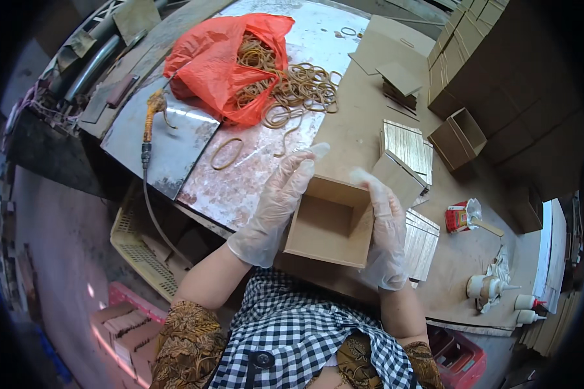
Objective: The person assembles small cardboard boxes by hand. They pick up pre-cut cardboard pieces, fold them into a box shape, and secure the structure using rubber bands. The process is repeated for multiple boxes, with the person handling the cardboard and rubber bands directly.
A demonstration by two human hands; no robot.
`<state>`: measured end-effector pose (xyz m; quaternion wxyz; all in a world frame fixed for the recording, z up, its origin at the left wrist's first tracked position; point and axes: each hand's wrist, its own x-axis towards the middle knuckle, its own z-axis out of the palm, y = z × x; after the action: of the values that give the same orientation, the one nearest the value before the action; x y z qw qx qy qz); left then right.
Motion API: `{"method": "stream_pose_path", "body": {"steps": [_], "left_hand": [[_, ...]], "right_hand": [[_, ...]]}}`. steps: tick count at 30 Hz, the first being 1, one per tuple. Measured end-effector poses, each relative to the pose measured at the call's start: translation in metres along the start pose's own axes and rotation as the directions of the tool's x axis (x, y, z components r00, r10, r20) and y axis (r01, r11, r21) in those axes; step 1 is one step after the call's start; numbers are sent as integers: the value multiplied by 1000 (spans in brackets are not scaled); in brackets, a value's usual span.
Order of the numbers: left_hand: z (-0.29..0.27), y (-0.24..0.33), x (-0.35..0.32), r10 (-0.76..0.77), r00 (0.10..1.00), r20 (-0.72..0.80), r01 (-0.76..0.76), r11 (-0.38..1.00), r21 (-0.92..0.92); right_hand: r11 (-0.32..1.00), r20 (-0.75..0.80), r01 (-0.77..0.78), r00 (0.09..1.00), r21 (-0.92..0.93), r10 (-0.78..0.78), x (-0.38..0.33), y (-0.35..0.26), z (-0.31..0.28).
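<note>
A small open-topped box [321,227] of thin brown board is held between my hands near the table's front edge, its opening facing up toward me. My left hand [280,196], in a clear plastic glove, presses flat along the box's left wall. Against the right wall lies my right hand [385,223], gloved the same way, with its fingertips near the far right corner. Just right of that hand are stacks of thin wood-grained panels [422,243] and a tilted brown board [399,178]. The outer faces of the box under my palms are hidden.
Beyond my left hand, a red plastic bag [207,65] spills rubber bands [305,87]. A yellow-handled air gun [150,123] with a hose lies farther left. To the right are a red tub [461,216] with a flat stick, glue bottles [486,286], another box [459,136] and tall box stacks [499,78].
</note>
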<state>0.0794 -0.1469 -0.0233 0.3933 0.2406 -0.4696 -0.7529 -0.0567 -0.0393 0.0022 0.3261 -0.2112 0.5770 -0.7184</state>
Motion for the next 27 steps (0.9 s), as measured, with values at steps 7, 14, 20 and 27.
{"method": "stream_pose_path", "body": {"steps": [7, 14, 20, 27], "left_hand": [[-53, 1, 20, 215, 925, -314, -104, 937, 334], [-80, 9, 107, 586, 791, 176, -188, -40, 981], [-85, -4, 148, 399, 892, 215, -48, -389, 920], [-81, 28, 143, 348, 934, 83, -95, 17, 995]], "right_hand": [[527, 363, 517, 854, -675, -373, -62, -10, -62], [191, 608, 728, 664, -658, -435, -75, -14, -54], [364, 576, 766, 640, -529, -509, -81, -9, -72], [734, 284, 502, 864, -457, -415, -78, -15, -87]]}}
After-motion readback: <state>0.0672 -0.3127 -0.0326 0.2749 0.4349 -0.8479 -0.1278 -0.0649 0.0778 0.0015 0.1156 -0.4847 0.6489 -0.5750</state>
